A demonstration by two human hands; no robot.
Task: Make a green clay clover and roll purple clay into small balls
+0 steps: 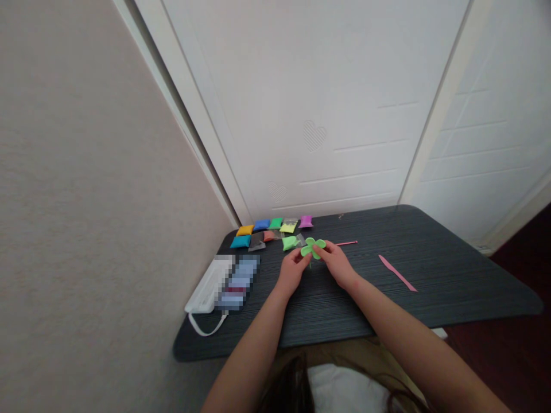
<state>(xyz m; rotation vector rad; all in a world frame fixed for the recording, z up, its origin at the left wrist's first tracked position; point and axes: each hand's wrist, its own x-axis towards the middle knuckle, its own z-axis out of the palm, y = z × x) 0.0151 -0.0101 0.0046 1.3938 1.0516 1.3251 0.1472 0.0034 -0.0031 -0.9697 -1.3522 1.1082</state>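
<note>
Between my two hands is a light green clay flower (pixel 310 243) with rounded petals, raised a little above the dark table. My left hand (pixel 294 267) pinches it from the left side. On its right side my right hand (pixel 336 259) grips it, the thumb pressing near its middle. A small bit of green shows just below the flower. Close behind my left hand lies an opened light green clay packet (pixel 289 243). Partly behind my right hand rests a thin pink stick tool (pixel 346 244).
Several coloured clay packets (pixel 262 225) lie at the table's back left. A pink modelling knife (pixel 396 272) rests on the right. On the left are a white case (pixel 209 287), a blurred-out phone-like object (pixel 239 281) and a white cable (pixel 205 332). A white panelled door (pixel 327 86) stands behind the table.
</note>
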